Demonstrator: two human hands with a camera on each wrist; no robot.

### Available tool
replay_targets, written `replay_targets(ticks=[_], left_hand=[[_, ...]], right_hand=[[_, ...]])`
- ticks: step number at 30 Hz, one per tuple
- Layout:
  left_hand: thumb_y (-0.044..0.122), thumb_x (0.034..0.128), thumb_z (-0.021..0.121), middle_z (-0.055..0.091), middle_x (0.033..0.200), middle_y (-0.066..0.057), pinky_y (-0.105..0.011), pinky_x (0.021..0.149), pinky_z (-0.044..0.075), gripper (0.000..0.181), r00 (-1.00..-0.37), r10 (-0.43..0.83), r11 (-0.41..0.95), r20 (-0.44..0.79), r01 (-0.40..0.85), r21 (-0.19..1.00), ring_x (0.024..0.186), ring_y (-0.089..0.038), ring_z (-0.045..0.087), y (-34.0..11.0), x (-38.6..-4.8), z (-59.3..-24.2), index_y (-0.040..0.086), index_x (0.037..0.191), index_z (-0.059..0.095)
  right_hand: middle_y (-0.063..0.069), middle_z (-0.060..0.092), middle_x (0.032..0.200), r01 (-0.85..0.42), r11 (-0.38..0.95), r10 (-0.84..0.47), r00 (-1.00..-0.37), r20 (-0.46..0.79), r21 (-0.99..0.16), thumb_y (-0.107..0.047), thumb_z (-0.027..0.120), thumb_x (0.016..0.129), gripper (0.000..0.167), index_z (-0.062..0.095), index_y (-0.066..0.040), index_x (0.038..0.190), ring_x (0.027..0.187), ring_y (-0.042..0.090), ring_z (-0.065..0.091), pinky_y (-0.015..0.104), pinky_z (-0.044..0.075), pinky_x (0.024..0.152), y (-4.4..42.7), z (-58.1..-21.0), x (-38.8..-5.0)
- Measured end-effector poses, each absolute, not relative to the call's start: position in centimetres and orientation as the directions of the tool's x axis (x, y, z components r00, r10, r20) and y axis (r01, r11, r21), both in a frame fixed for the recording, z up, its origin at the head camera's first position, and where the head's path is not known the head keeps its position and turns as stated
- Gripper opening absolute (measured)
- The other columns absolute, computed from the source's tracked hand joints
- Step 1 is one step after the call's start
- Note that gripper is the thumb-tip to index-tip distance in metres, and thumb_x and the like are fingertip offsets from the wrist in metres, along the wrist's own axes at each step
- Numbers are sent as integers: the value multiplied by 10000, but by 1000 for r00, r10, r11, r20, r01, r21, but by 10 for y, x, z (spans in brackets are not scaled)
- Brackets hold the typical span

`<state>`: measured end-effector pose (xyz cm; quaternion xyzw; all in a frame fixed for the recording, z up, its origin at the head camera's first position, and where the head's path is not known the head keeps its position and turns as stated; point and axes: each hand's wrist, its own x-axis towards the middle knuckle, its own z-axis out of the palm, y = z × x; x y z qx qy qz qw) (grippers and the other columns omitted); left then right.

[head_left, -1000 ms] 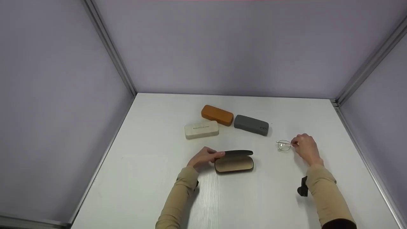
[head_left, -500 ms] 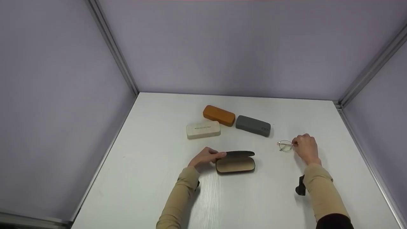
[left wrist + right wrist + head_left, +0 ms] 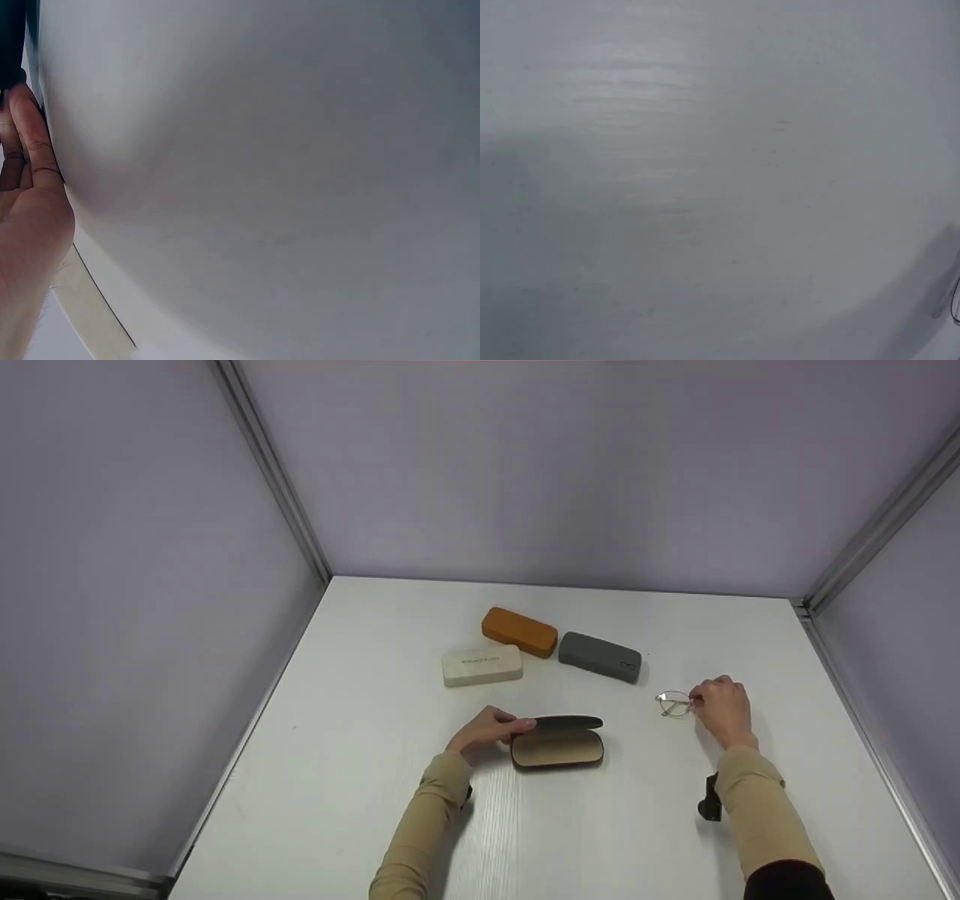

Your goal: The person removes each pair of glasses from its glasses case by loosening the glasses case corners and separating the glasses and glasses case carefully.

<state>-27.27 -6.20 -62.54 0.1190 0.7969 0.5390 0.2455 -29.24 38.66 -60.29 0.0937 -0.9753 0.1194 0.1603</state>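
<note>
My left hand (image 3: pixel 489 729) grips the left end of a black glasses case (image 3: pixel 556 751), thumb at its raised lid. The case stands open on the table and shows a tan lining with nothing on it. In the left wrist view the left hand (image 3: pixel 34 180) is at the left edge, with a dark part of the case (image 3: pixel 11 45) above its fingertips. Farther right, my right hand (image 3: pixel 724 711) pinches a pair of thin-rimmed eyeglasses (image 3: pixel 675 704) by one side; its fingertips are partly hidden. Only a sliver of the eyeglasses (image 3: pixel 955 304) shows in the right wrist view.
Beyond the hands lie three closed glasses cases: an orange one (image 3: pixel 519 631), a cream one (image 3: pixel 482 666) with lettering, and a grey one (image 3: pixel 599 657) with a small glasses mark. Pale panels (image 3: pixel 570 472) enclose the white table (image 3: pixel 345 682) at the back and sides.
The head view has shifted slightly, so everything sits a little farther right. In the right hand the eyeglasses have turned a little. The left hand keeps its grip on the black case.
</note>
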Motion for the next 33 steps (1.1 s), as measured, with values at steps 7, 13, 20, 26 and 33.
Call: replay_targets(ticks=[7,13,20,26,33], left_hand=[[564,885,687,651,833,52,-256,749,444,489,-847,444,413,-291,-95,906,785,-93,532,-60,-274,-627,91,953,792],[569,872,695,657,832,49,-257,753,449,497,-848,444,401,-291,-103,910,791,-101,546,-60,-275,-628,89,957,793],[560,886,685,681,839,30,-254,745,451,497,-846,459,394,-271,-79,916,782,-113,554,-61,-275,-626,83,968,798],[569,894,671,631,790,31,-254,709,410,520,-851,458,415,-259,-52,908,751,-99,509,-62,-276,-624,60,911,774],[566,876,691,647,804,30,-261,740,430,513,-853,440,414,-282,-86,906,773,-110,528,-62,-276,-626,62,916,777]], right_hand=[[216,731,851,-220,957,-149,-933,326,-192,90,729,790,104,767,32,867,925,446,627,605,464,859,387,-604,-293],[219,738,866,-216,959,-146,-932,332,-182,86,747,778,112,774,17,861,944,464,629,611,471,854,386,-604,-293],[238,737,894,-201,954,-123,-939,322,-222,88,742,791,108,770,34,879,985,485,621,629,461,866,385,-603,-291],[242,737,900,-195,951,-104,-933,345,-241,73,744,803,103,767,42,899,987,486,621,628,455,873,383,-603,-292],[251,740,936,-173,956,-80,-930,359,-236,69,737,813,131,767,40,937,1028,501,621,645,456,891,382,-609,-293]])
